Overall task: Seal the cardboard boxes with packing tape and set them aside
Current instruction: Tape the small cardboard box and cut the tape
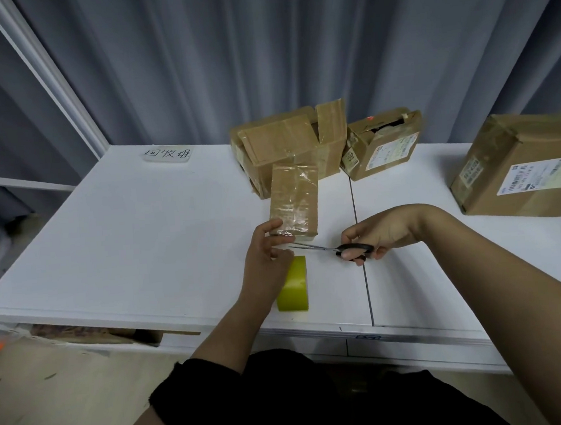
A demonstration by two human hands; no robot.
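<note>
L hand (268, 251) grips tape roll (293, 287), hiding its top; R hand (384, 235) grips scissors (353, 249).

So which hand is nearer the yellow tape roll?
Left. The left hand sits at the far end of the tape roll, overlapping it in view; the right hand, gripping the scissors, is off to its right, clearly apart.

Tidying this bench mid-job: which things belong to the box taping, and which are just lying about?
In use: small box, held by left hand; scissors in right hand; tape roll; waiting: open box, middle box, right box.
Lying about: handwritten sign, cardboard under the table.
</note>
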